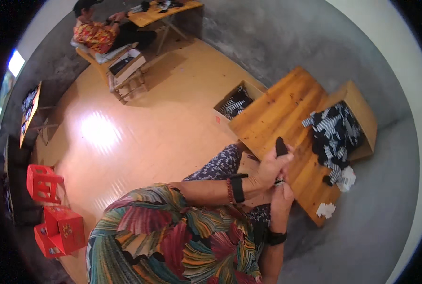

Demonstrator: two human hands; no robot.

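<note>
My left hand (pixel 269 169), with a red beaded bracelet and a black band at the wrist, is closed around a black sock (pixel 281 147). The sock's rounded end sticks up past my thumb. Just below it, my right hand (pixel 282 195) is closed at the lower part of the same sock, where a bit of pale stripe shows between the hands. My fingers cover most of the sock. Both hands are over the near edge of a wooden table (pixel 277 109). A pile of black and striped socks (pixel 336 132) spills from a tipped cardboard box (pixel 362 111) on the table.
White scraps (pixel 325 209) lie at the table's near right corner. Beyond its left edge, a floor box (pixel 237 102) holds more striped socks. At the far left, a seated person (pixel 97 35) works at another table (pixel 166 14). Red plastic stools (pixel 44 183) stand at left.
</note>
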